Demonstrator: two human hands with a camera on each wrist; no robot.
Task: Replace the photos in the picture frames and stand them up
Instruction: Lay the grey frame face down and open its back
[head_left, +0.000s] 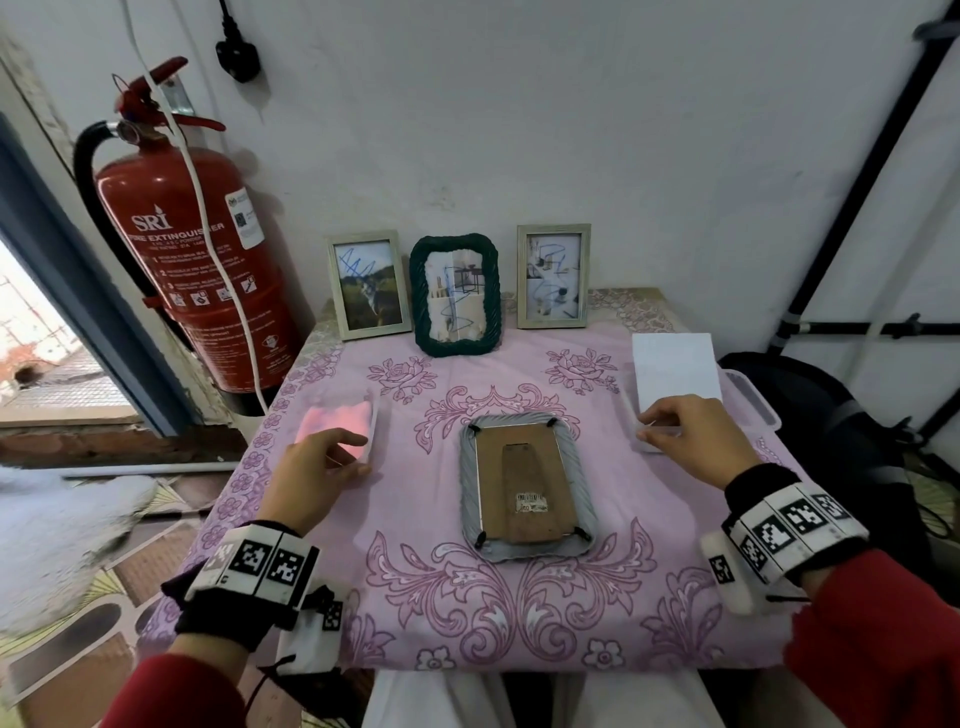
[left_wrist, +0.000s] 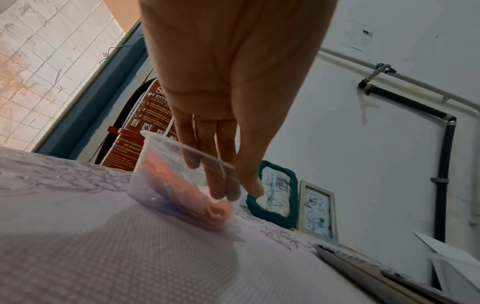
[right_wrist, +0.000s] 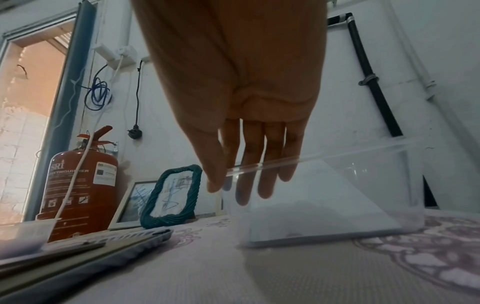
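Reaching into 2 clear plastic tubs, the left hand and right hand hang with fingers extended, gripping nothing. A careless pull could tip the light left tub, spilling its pink contents, or crease the white photo paper on the right.

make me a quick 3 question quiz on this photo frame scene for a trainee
1. True or false: the grey frame lies face down on the table.
2. How many frames stand at the wall?
3. The left hand reaches into: A) the tub of pink things B) the tub of white sheets C) the green frame

Key: 1 true; 2 three; 3 A
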